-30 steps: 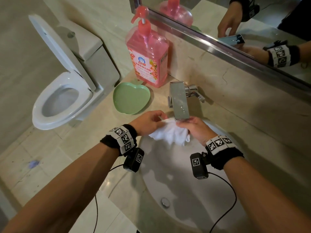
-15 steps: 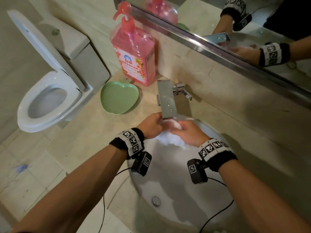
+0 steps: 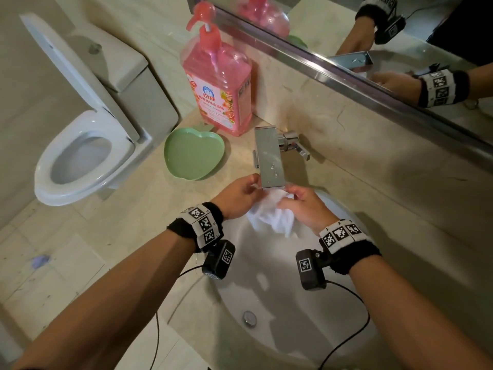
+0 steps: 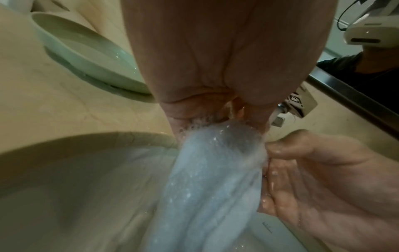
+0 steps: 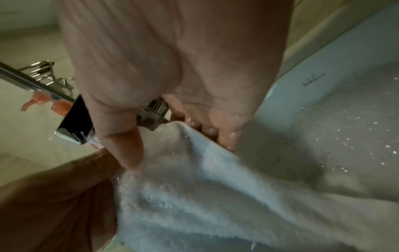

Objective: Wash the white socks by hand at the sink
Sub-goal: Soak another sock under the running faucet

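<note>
A wet white sock (image 3: 272, 217) hangs bunched between both hands just under the chrome faucet spout (image 3: 270, 158), above the white sink basin (image 3: 266, 289). My left hand (image 3: 240, 196) pinches its upper left edge with curled fingers; in the left wrist view the sock (image 4: 215, 179) drops from that grip, soapy. My right hand (image 3: 301, 204) grips the right side; the right wrist view has its thumb and fingers closed on the sock (image 5: 194, 179). No running water can be made out.
A pink pump bottle of detergent (image 3: 217, 84) and a green heart-shaped dish (image 3: 193, 157) stand left of the faucet on the beige counter. A toilet (image 3: 80, 156) with raised lid is further left. A mirror (image 3: 386, 36) runs along the back wall. The drain (image 3: 249, 317) sits low in the basin.
The hands had pressed together over the sock under the spout; now they have drawn apart and the sock hangs spread between them again.
</note>
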Tool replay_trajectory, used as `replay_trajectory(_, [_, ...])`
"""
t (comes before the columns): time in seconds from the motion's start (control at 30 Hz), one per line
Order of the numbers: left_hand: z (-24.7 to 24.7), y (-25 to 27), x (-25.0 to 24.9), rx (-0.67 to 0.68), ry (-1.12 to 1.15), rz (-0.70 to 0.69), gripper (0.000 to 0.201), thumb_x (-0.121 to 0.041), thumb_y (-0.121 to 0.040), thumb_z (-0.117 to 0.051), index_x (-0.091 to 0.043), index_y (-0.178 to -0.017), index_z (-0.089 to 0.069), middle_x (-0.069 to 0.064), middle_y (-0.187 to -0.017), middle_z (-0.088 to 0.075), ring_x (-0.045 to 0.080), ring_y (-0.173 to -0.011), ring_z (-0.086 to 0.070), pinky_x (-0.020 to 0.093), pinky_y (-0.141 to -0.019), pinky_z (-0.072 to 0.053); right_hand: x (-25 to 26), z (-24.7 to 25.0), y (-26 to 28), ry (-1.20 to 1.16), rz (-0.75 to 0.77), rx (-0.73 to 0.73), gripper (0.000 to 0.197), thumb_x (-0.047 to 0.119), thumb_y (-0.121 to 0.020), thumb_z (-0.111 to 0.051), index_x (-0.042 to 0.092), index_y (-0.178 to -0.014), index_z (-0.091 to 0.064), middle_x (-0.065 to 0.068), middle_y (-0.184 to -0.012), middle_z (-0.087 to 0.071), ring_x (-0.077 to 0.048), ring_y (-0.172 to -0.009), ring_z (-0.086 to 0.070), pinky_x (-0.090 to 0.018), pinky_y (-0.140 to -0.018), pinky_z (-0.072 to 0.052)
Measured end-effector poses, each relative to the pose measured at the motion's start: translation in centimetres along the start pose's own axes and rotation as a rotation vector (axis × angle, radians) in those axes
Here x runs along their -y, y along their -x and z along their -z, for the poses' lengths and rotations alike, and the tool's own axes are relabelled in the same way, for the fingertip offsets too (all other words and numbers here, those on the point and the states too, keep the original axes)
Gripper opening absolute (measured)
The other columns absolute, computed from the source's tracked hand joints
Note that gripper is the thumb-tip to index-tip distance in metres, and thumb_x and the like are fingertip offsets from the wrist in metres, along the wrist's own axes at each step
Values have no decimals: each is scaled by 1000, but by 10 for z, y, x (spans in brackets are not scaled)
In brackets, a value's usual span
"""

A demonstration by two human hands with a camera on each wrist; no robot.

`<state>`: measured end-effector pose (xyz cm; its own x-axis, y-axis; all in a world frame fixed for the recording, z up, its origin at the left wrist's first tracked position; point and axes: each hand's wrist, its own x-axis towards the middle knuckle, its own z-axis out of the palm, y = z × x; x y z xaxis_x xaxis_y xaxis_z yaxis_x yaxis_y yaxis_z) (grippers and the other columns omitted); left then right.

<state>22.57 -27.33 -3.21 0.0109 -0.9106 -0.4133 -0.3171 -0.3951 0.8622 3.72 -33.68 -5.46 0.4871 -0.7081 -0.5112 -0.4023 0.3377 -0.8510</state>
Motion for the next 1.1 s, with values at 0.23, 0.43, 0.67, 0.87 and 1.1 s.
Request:
replay_trajectory(0.23, [6,4,-4,30,-113,46,10,-18,-98,-53,-22,-106,-56,0,-102,-66,21,-90,-60,32,-79,-48,22,-18,3,-61,81,102,21,7,-92,-68,12,-112,-73,1,-106,-76,-14,-106,-70,-31,-97,-52])
replay_trajectory(0.43, [4,2,8,70,-270,116,12,-23,-97,-54,-16,-107,-55,-1,-97,-57,20,-91,-53,33,-82,-44,15,-16,4,-160,99,12,24,9,-97,-61,27,-103,-75,4,-103,-77,-12,-99,-72,-25,-80,-56])
replay_trajectory(0.67, [-10,-8,16,94,-299,81,30,-31,-102,-48,-9,-115,-63,12,-114,-66,31,-108,-59,41,-99,-45,23,10,7,-223,74,-116,14,38,-80,-70,31,-90,-78,5,-84,-72,-15,-80,-66,-34,-74,-51])
replay_trajectory(0.87, [-15,-6,22,51,-299,42,29,-37,-103,-43,-18,-116,-61,4,-113,-66,27,-106,-60,44,-98,-47,38,26,10,-495,-30,-315,13,13,-91,-65,13,-103,-70,-5,-94,-69,-19,-90,-65,-35,-81,-52])
replay_trajectory(1.1, [5,4,-3,19,-227,-91,29,-21,-104,-46,-11,-126,-61,6,-120,-68,27,-111,-61,44,-102,-46,20,14,14,-36,37,-61,30,10,-82,-79,11,-109,-68,-5,-99,-74,-17,-91,-67,-30,-83,-52])
